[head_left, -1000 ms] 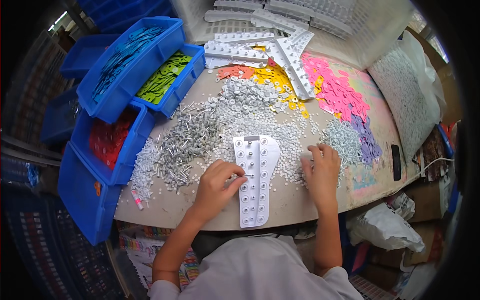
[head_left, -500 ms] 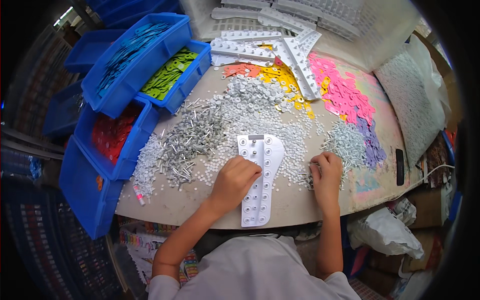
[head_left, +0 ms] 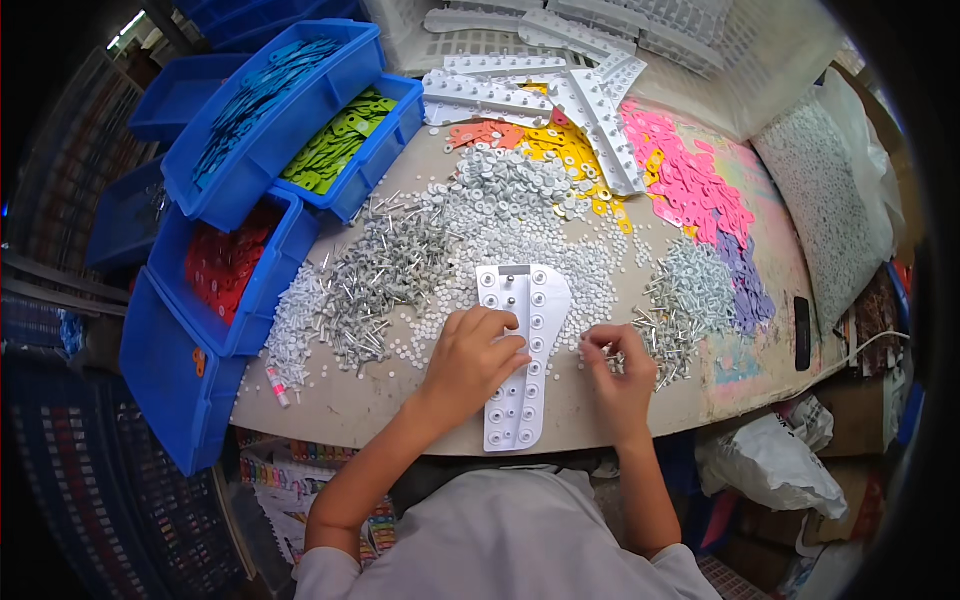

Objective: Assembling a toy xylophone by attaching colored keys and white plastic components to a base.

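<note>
A white plastic plate (head_left: 535,335) with round studs in rows and a channel down its middle lies before me at the near edge of the table. Bent over its left side, my left hand (head_left: 470,360) has its fingertips on the channel. To the right of the plate, my right hand (head_left: 622,378) hovers with thumb and forefinger pinched together; whatever is between them is too small to make out. Beside that hand are loose metal pins (head_left: 668,345) and pale small pieces (head_left: 692,285). Beyond the plate spread many small white washers (head_left: 580,268).
Blue bins (head_left: 250,140) at the left hold blue, green and red tags. A heap of metal pins (head_left: 385,270) lies left of centre. Studded white plates (head_left: 600,130) lie at the back, near pink tags (head_left: 690,190). A filled clear bag (head_left: 820,190) leans at the right.
My right hand has moved left from the pin pile toward the plate, fingers pinched. My left hand stays over the plate, its fingers slightly more spread.
</note>
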The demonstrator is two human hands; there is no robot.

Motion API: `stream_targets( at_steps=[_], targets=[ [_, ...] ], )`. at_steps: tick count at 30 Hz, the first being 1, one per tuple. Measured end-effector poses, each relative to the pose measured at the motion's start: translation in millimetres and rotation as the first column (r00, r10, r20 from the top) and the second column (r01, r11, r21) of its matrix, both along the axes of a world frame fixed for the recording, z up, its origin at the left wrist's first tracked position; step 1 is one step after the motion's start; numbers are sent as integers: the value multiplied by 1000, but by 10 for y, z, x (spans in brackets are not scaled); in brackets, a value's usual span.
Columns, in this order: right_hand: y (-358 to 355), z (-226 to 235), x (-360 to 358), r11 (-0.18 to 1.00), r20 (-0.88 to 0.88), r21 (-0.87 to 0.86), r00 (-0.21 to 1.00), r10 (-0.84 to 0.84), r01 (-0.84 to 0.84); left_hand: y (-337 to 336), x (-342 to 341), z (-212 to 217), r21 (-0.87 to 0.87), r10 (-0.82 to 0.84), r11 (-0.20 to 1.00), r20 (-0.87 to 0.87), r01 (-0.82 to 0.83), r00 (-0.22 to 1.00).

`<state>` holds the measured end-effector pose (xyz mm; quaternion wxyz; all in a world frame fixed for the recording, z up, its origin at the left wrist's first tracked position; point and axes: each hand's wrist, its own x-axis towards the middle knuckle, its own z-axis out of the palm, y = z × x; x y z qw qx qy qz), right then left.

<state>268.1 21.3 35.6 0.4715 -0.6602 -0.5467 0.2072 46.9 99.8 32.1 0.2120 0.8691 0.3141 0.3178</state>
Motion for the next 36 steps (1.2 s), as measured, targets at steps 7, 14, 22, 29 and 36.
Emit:
stream_targets(
  at_steps=[7,14,22,29,36],
  targets=[
    [11,9,-356,991,34,36,991,128,-129,60,-724,40,128,508,861,-161,-493,846],
    [91,-154,-465,966,122,23,960,253,-257,120,-982,-38,179,580,814,-327,-553,746],
    [46,-22,-450,933,392,91,874,287,-347,107,-902,-24,203,561,826,-399,-526,725],
    [-66,101,62,1000,501,25,865,-8,-5,49,-930,-57,217,584,810,-388,-545,713],
    [-208,-27,410,992,588,-126,806,71,5,72,-886,-68,207,531,844,-445,-494,721]
  ],
)
